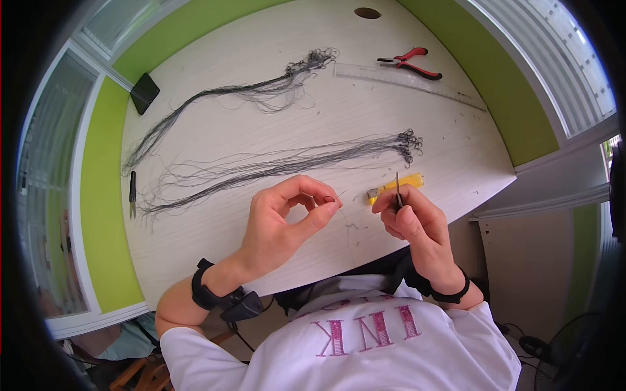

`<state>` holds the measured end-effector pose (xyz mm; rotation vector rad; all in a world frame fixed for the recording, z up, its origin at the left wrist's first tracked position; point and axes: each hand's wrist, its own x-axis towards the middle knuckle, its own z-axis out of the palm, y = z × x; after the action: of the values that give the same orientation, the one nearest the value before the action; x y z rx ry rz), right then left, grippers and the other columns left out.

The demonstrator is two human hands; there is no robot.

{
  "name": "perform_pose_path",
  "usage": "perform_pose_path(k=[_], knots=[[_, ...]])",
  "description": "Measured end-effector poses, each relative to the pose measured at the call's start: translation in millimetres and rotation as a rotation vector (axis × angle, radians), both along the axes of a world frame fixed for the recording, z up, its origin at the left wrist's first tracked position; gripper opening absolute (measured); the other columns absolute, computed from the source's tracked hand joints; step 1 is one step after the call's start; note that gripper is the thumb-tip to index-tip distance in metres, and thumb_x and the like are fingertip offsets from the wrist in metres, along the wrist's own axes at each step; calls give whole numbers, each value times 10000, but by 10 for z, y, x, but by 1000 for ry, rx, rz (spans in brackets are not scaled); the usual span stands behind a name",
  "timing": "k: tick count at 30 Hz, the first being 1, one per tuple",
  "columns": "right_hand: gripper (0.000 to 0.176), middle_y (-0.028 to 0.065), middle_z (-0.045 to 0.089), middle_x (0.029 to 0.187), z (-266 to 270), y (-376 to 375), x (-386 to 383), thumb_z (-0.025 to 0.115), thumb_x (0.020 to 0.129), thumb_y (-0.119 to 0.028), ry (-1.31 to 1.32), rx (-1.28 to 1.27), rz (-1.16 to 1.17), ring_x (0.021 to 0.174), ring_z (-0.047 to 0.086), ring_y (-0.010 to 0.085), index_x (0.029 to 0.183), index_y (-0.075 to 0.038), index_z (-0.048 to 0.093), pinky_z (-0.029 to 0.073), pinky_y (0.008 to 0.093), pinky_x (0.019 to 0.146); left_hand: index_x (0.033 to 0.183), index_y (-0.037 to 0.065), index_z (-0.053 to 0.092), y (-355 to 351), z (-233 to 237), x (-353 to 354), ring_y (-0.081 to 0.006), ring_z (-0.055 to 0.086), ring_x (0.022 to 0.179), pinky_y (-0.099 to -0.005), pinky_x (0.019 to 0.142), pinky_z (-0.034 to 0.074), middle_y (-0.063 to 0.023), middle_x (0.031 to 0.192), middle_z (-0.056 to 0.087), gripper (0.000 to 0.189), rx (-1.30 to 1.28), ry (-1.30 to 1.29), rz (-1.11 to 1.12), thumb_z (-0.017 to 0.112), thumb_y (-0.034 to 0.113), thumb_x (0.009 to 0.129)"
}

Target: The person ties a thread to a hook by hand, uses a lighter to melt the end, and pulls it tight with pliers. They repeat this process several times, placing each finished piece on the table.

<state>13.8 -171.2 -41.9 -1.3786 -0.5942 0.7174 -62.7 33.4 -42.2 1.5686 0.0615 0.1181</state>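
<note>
My left hand (283,218) is closed in a pinch, thumb against forefinger, on a thin line with a small dark loop (329,199) at its end. The line's tail hangs below the fingertips, faint against the tabletop. In my right hand (420,225) a slim dark pointed tool (398,182) stands tip up between thumb and fingers; its exact kind is hard to make out. Just behind those fingers lies a yellow box cutter (409,182). Beyond both hands stretches a bundle of thin dark lines (306,158), with curled hook-like ends (409,144) at the right.
A second bundle of dark lines (208,94) lies farther back. Red-handled pliers (417,64) rest beside a clear ruler (411,85) at the back right. At the left edge are a black pointed tool (133,189) and a dark flat object (145,93). Small clippings dot the table (261,26).
</note>
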Motion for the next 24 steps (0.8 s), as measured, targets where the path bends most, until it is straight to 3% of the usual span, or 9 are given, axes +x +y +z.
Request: perform_pose_path(k=[4,8,14,17,19,24], knots=[[283,-19,486,757,37,227,-182,478,934,-256,98,23,-54,680,389,57,1049,-1,521,340,201,625,869,13,605,-11,8,-6,-72,532,748,-224,694,434,-28,849,616,68,6,-68,32,613,51,813],[275,-24,463,742,1,250,-176,460,942,-248,51,-11,1,675,379,54,1049,-3,520,327,193,613,872,11,606,-16,24,-11,-72,531,746,-221,692,434,-28,846,615,70,-12,-51,53,610,54,816],[255,-27,436,742,45,240,-135,461,941,-246,280,-26,36,667,356,36,1034,-21,537,308,183,594,881,5,611,-8,30,-15,-78,531,740,-220,690,435,-32,845,616,87,-40,-28,51,617,61,813],[209,-51,410,697,62,291,-127,521,914,-198,287,-19,-30,638,340,25,1031,-26,541,290,181,562,877,-22,587,9,55,-21,-134,571,827,-270,765,455,-84,868,605,69,22,12,24,585,5,814],[179,-72,388,637,29,321,-129,588,873,-144,-24,-60,-129,591,330,18,1001,-23,559,271,179,523,875,-31,597,4,59,-24,-137,571,828,-276,771,451,-86,862,608,73,14,34,1,584,-15,805],[142,-80,386,600,41,415,-97,623,845,-120,-52,-47,-198,553,325,13,926,-10,583,257,180,490,885,-17,621,-7,0,-23,-74,525,751,-217,699,429,-38,843,627,118,-23,9,6,641,40,783]])
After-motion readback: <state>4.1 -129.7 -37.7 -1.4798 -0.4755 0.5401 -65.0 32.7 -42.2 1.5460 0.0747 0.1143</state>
